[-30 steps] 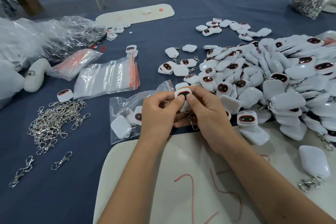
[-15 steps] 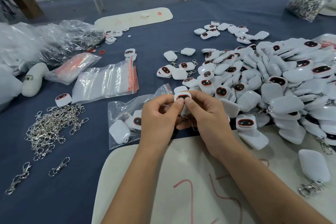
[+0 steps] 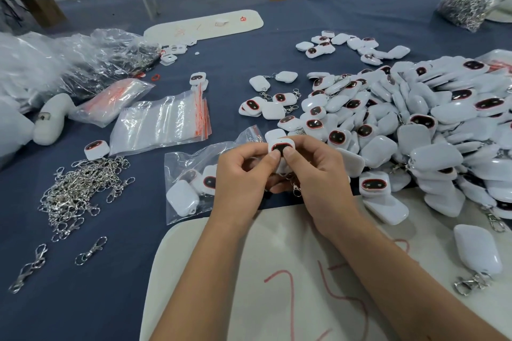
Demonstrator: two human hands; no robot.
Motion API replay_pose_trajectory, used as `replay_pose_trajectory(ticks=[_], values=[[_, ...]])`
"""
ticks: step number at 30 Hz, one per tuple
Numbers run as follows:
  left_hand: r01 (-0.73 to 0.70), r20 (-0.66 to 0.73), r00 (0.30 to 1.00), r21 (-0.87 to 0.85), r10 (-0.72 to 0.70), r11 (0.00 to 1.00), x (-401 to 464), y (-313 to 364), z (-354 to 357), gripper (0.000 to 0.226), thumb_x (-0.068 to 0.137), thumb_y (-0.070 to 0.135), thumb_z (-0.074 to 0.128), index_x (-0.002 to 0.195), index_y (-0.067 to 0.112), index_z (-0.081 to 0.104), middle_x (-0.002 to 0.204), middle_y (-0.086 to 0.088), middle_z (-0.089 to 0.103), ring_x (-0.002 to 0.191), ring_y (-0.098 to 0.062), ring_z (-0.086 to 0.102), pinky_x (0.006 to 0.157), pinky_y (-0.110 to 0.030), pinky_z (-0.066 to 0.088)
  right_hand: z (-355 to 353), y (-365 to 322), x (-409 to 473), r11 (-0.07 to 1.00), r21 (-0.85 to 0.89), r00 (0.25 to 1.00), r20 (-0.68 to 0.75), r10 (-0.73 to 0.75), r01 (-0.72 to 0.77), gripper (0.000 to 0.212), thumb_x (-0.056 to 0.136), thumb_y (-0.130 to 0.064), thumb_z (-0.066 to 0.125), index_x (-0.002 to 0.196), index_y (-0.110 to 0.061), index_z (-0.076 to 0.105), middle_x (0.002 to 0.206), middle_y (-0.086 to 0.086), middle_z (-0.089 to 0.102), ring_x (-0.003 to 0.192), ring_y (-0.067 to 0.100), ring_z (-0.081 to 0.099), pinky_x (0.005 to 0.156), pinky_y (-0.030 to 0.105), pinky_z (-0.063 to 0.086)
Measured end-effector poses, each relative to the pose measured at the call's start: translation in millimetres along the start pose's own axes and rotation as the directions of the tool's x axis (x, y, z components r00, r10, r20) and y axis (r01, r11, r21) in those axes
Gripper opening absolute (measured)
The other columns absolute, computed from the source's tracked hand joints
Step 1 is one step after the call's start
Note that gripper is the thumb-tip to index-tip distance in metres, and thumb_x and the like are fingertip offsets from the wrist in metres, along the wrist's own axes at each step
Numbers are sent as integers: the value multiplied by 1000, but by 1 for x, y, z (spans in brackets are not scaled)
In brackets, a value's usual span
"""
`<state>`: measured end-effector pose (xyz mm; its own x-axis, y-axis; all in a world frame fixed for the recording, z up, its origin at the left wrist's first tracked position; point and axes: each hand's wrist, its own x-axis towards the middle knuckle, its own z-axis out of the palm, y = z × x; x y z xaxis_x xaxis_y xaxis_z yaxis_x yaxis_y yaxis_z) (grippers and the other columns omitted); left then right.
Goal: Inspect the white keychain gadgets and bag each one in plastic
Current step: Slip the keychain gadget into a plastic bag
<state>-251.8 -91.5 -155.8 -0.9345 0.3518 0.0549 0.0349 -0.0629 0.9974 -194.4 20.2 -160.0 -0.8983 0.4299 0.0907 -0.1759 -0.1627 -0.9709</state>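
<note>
Both hands hold one white keychain gadget with a dark, red-rimmed face, raised above the near middle of the table. My left hand pinches its left side and my right hand pinches its right, both thumbs on the face. Its metal clasp dangles below my right fingers. A clear plastic bag holding a few gadgets lies just left of my left hand. A big heap of loose white gadgets covers the table to the right.
A stack of empty zip bags with red seals lies at left centre. Several loose metal clasps are piled further left. A white board with red marks lies under my forearms. Crumpled plastic fills the far left.
Both hands stay on the same gadget with hardly any shift. The camera view has tilted slightly, so the table contents sit a little lower in the frame.
</note>
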Motion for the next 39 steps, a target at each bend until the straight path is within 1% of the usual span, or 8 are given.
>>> replay_pose_trajectory(ticks=[4,9,14,17,25,28,30,39], values=[[11,3,1000,42,-11,999,0,0,1,15,97,4,65,94,8,79,77,-15,73,65,-18,63,61,-30,53,0,2,0,998,-55,998,-68,-10,7,22,103,-4,59,94,-14,76,83,12,77,59,20,72,51,28,58],[31,-9,999,7,-31,999,0,1,1,16,100,7,63,95,5,79,74,-13,66,61,-20,57,58,-29,52,-1,2,3,1000,-20,1000,-18,14,-14,19,106,-8,56,105,-11,75,96,18,76,65,26,73,59,32,60],[49,-96,994,16,-48,999,1,2,-1,21,100,11,63,92,15,82,83,-11,76,72,-21,67,81,-51,61,-3,5,5,1000,1,1000,19,10,-10,22,103,2,57,117,-8,71,90,19,74,68,23,70,64,27,59],[61,-108,992,6,-60,998,0,4,-1,22,100,11,63,90,17,81,85,-10,77,75,-21,69,83,-56,60,-3,5,5,1000,-14,1000,24,-6,7,29,100,7,57,120,-11,70,93,20,75,70,24,72,69,29,60],[46,-98,994,9,-45,999,0,4,-2,19,102,10,60,99,9,79,74,-5,68,65,-19,61,60,-32,52,-4,4,3,1000,-22,1000,20,-13,14,23,100,-2,63,113,-19,69,95,15,76,74,28,76,73,34,63],[27,-88,996,7,-26,1000,-1,5,0,17,101,9,61,102,6,78,69,-2,64,54,-13,60,52,-25,49,-2,2,2,999,42,1000,13,2,-2,6,104,-15,62,106,-15,68,88,16,74,68,28,75,72,40,64],[8,-75,997,12,-7,1000,-1,5,1,16,101,7,61,103,4,78,69,-1,65,51,-11,60,50,-22,48,-2,2,2,998,61,1000,0,7,-7,8,106,-15,60,103,-11,65,83,10,74,66,26,75,67,38,64],[11,-66,998,36,-9,999,-1,5,1,17,100,7,62,102,6,79,84,-10,72,72,-27,66,66,-39,60,-2,0,2,998,69,1000,-10,17,-17,11,106,-8,58,97,-5,63,83,10,74,66,20,73,61,33,62]])
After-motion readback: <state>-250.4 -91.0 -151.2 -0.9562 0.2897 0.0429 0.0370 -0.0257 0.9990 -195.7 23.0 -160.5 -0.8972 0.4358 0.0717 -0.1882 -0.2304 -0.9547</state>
